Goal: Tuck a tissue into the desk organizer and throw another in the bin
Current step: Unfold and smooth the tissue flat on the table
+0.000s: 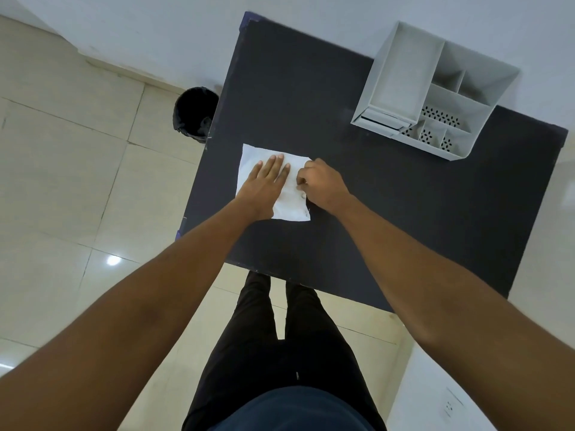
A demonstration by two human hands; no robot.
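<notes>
A white tissue (253, 158) lies flat on the dark table (357, 197), near its left side. My left hand (264, 185) rests flat on the tissue with fingers spread, pressing it down. My right hand (320, 185) is curled at the tissue's right edge, fingertips pinching that edge. A grey desk organizer (401, 76) with several compartments stands at the table's far right corner. A black bin (194, 112) sits on the floor beside the table's left edge. I see only one flat white sheet; whether a second tissue lies under it I cannot tell.
A white wall runs behind the table. Beige floor tiles (62, 181) spread to the left. My legs in dark trousers (280, 337) stand at the table's near edge.
</notes>
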